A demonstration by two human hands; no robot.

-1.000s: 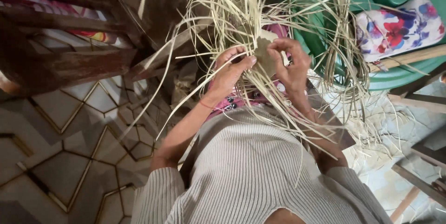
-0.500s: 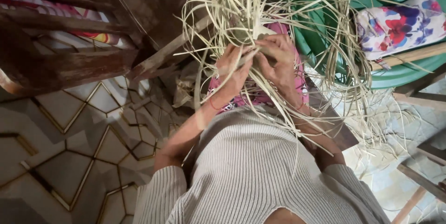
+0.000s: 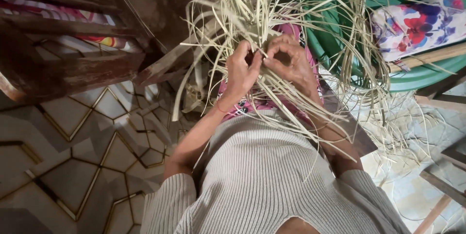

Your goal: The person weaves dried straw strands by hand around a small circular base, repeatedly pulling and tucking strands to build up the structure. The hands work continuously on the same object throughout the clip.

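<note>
I see both hands meeting in a tangle of pale straw strips [image 3: 262, 25], which I take as my landmark. The left hand [image 3: 241, 71] sits at the lower left of the tangle, its fingers curled together and pinched on a few strips, thumb tip pressed toward the other hand. The right hand [image 3: 290, 64] sits just beside it on the right, touching it at the fingertips; its fingers are bent into a loop and clamped on the same knot of strips, with a small dark gap showing inside the curl. I cannot tell exactly how many strips either hand holds.

The strips fan up and outward above the hands and trail down over the forearms and the ribbed grey sweater [image 3: 267, 180] below the tangle. Under the hands, a patch of pink cloth [image 3: 242, 108] shows through the strips.

To the right of the tangle is a green plastic tub [image 3: 422, 76], with a flowered cloth [image 3: 417, 23] lying on it. To the left of the tangle stands dark wooden furniture [image 3: 73, 69], and below that a tiled floor [image 3: 73, 166] with gold lines. Loose strips lie scattered on the floor at the lower right of the tangle.
</note>
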